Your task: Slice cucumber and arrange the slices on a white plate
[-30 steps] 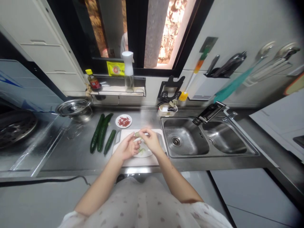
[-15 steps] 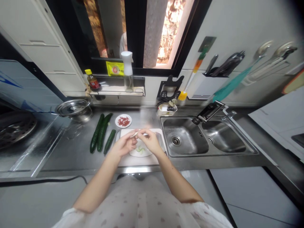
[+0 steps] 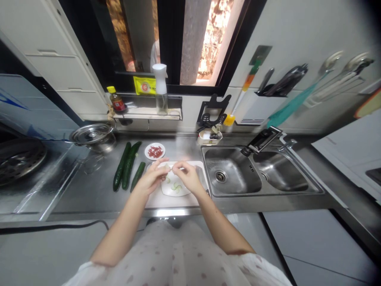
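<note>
Both hands are over the near middle of the steel tabletop (image 3: 89, 194), in front of the window.

- The right hand (image 3: 188, 179) has its grip closed. Thumb and forefinger pinch a small pale cucumber slice (image 3: 168, 168) above the far rim of the white plate (image 3: 165, 190).
- The left hand (image 3: 151, 179) has its fingers curled in toward the same slice, with the fingertips (image 3: 161, 162) at its other end. We cannot tell whether this grip clamps the slice or only touches it.
- The plate sits on a white cutting board (image 3: 178, 201). A few more cucumber pieces (image 3: 176, 186) lie on the plate, fanned out near its centre.
- Three whole cucumbers (image 3: 128, 170) lie side by side just left of the board. Two are long and the one nearest the board is short.
- A small dish of chopped red chilli (image 3: 154, 151) stands behind the board, near the cucumber tips.
- The double sink (image 3: 238, 178) is just right of the board, with the faucet (image 3: 262, 141) swung over the divide between the basins.
- A lidded steel pot (image 3: 93, 137) stands at the far left.
- A white spray bottle (image 3: 160, 88) and a small sauce bottle (image 3: 115, 100) stand on the shelf under the window.
</note>
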Demonstrator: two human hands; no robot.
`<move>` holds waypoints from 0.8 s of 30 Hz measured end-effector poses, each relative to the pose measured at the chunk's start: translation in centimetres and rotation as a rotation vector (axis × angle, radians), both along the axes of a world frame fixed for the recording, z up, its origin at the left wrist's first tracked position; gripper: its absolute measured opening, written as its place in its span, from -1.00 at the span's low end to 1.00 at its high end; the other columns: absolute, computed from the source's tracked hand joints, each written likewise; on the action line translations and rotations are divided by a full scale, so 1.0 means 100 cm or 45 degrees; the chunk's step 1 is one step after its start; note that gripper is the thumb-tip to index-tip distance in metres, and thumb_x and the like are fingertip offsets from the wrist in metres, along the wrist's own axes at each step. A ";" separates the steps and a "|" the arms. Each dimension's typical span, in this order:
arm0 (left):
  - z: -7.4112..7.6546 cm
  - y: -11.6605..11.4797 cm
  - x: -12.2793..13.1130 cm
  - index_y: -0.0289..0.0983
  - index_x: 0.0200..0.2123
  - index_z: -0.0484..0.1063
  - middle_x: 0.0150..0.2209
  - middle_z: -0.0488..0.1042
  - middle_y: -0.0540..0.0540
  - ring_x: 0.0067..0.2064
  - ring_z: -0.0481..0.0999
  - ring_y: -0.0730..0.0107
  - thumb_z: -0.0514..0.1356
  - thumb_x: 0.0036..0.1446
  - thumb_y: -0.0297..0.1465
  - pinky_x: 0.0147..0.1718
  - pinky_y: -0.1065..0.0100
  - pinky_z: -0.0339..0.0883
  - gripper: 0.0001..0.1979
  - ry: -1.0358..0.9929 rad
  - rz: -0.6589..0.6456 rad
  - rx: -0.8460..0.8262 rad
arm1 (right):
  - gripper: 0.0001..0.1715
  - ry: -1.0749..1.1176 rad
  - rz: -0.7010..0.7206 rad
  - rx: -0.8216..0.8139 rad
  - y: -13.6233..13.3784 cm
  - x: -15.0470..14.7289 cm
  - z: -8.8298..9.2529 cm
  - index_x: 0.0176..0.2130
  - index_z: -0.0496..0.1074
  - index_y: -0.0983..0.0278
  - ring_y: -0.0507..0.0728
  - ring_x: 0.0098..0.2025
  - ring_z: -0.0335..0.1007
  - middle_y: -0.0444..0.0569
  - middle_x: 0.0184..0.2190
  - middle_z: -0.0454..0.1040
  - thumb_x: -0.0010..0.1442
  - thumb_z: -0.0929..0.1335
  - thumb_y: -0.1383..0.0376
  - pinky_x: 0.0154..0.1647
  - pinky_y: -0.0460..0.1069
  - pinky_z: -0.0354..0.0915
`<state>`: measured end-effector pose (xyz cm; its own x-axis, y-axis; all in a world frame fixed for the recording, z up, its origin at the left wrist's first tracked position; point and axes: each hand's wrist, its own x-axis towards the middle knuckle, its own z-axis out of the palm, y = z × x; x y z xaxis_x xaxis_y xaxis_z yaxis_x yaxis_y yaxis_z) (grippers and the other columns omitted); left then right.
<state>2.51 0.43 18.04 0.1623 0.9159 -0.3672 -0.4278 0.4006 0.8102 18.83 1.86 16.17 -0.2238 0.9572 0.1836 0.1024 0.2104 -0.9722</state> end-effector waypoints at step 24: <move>0.005 -0.009 0.003 -0.24 -0.10 0.47 -0.38 0.46 -0.01 -0.34 0.41 0.42 0.35 -0.08 -0.40 -0.28 0.42 0.25 -0.60 0.701 0.260 0.667 | -0.82 0.026 0.069 -0.077 0.000 -0.002 0.013 -0.46 0.43 0.24 0.05 -0.40 0.39 -0.14 -0.50 0.47 0.08 0.38 0.19 -0.31 -0.05 0.33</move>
<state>2.77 -0.43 18.51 -0.1079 0.9840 0.1421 0.0659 -0.1355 0.9886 18.63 1.91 17.43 -0.2727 0.9531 0.1312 0.0724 0.1564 -0.9850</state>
